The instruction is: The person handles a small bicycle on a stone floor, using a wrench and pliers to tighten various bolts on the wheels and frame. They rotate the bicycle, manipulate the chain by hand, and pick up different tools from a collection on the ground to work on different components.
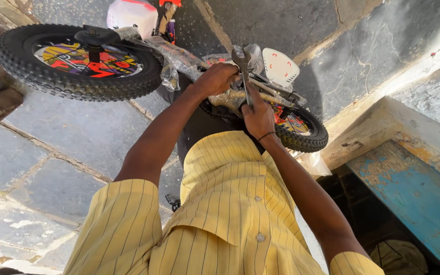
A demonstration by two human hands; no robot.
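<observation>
A small bicycle stands below me, its frame [179,58] wrapped in clear plastic. Its knobby front wheel [77,61] is at the upper left and its rear wheel [301,130] at the right of centre. My left hand [215,79] grips the wrapped frame near the middle. My right hand [258,117] holds the handle of a metal open-ended wrench [243,69], whose jaw points up beside the left hand. A white plate [280,67] sits on the bicycle just right of the wrench. My yellow striped shirt fills the lower frame.
Grey stone slabs [67,168] make up the floor. A raised ledge with a worn blue painted surface [418,193] lies at the right. A dark pedal [98,36] sticks up over the front wheel. A white and red container [131,12] stands at the top.
</observation>
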